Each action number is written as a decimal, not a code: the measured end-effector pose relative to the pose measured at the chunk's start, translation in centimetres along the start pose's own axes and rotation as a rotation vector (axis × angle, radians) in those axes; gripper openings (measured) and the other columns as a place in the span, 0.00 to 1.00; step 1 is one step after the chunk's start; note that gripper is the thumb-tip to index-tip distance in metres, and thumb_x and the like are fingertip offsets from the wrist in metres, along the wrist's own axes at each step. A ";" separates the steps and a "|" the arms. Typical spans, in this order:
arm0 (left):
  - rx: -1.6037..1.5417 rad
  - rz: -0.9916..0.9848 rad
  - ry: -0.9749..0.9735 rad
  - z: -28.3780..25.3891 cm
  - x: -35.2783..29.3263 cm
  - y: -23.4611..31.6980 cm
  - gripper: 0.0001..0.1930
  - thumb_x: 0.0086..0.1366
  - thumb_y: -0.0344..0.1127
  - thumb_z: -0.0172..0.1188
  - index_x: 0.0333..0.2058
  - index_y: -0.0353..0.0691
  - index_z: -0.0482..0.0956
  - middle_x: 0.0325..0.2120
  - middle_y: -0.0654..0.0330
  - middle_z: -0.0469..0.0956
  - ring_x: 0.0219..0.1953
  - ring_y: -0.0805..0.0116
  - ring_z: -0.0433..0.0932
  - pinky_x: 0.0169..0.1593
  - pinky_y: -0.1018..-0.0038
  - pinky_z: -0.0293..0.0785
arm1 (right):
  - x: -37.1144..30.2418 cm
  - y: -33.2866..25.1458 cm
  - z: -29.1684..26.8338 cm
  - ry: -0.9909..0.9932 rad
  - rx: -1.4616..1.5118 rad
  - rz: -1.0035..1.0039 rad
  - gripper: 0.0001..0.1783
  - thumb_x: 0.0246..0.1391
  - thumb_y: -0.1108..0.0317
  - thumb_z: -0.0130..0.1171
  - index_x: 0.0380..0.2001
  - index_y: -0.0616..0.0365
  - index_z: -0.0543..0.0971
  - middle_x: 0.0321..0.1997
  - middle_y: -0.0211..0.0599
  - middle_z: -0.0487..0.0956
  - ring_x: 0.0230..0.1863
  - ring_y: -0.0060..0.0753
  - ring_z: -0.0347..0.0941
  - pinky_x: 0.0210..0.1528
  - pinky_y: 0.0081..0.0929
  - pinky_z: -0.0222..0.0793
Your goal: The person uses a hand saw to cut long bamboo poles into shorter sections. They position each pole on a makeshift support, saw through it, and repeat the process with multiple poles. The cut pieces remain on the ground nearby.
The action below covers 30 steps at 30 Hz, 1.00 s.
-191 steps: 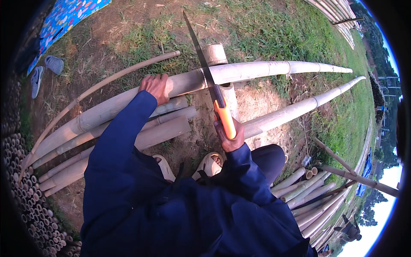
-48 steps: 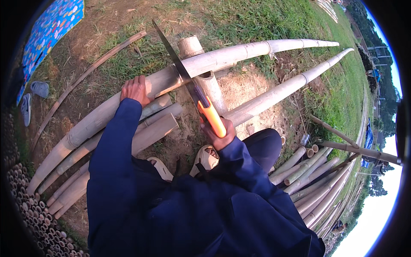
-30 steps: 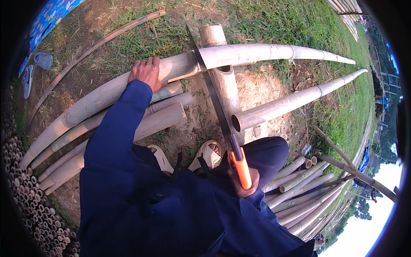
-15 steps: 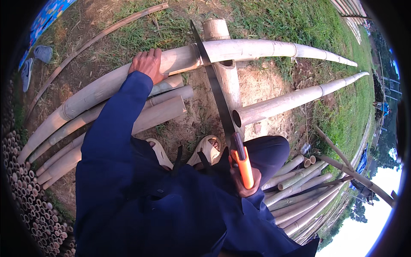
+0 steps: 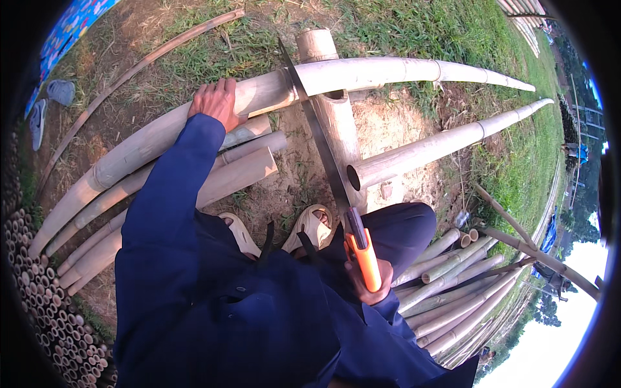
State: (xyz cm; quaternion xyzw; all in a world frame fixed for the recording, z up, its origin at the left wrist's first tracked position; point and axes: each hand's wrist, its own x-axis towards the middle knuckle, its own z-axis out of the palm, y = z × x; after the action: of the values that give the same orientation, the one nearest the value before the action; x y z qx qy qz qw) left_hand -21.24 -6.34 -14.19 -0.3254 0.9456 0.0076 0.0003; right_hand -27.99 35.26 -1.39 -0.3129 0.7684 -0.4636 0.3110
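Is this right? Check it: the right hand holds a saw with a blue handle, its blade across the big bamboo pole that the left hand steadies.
One detail is wrong: the saw's handle is orange, not blue. The head view shows the right hand gripping it, the blade lying across the big bamboo pole, and the left hand steadying that pole.

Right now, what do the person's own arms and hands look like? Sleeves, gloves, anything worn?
Both arms wear long dark navy sleeves of plain cloth, creased, with no visible markings, reaching to the wrists. The left hand and right hand are bare: no gloves. No watch or rings can be made out. The trousers match the sleeves' dark blue.
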 end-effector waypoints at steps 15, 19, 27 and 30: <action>0.016 -0.011 -0.018 -0.2 0.0 0.4 0.39 0.46 0.56 0.79 0.50 0.39 0.73 0.46 0.55 0.81 0.49 0.54 0.81 0.59 0.62 0.72 | -0.4 -0.5 0.2 0.016 -0.105 -0.048 0.13 0.57 0.76 0.62 0.46 0.65 0.83 0.30 0.40 0.84 0.34 0.32 0.84 0.40 0.26 0.77; -0.022 0.025 -0.048 -0.3 1.7 0.8 0.38 0.45 0.55 0.79 0.49 0.38 0.73 0.46 0.53 0.80 0.50 0.52 0.80 0.58 0.61 0.73 | 11.9 1.6 4.1 0.044 0.073 -0.037 0.13 0.59 0.73 0.65 0.23 0.64 0.75 0.16 0.32 0.71 0.18 0.20 0.61 0.22 0.30 0.60; -0.010 -0.011 -0.030 -0.5 -0.5 0.1 0.37 0.47 0.54 0.78 0.49 0.38 0.73 0.47 0.51 0.80 0.50 0.53 0.81 0.57 0.63 0.73 | -0.1 0.1 -1.2 -0.050 -0.063 0.047 0.09 0.57 0.75 0.64 0.41 0.65 0.83 0.28 0.39 0.84 0.30 0.27 0.82 0.35 0.25 0.75; 0.001 -0.004 -0.105 0.0 0.7 0.2 0.37 0.48 0.56 0.77 0.50 0.38 0.73 0.46 0.50 0.80 0.51 0.54 0.80 0.58 0.62 0.72 | 2.4 0.9 -0.1 0.009 0.002 0.031 0.06 0.57 0.74 0.65 0.36 0.65 0.82 0.23 0.34 0.79 0.26 0.23 0.76 0.30 0.25 0.71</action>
State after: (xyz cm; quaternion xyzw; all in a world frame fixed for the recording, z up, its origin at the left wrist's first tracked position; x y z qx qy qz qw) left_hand -21.90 -6.60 -14.16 -0.3263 0.9436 0.0240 0.0501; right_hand -29.73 33.79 -2.61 -0.2984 0.7741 -0.4611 0.3149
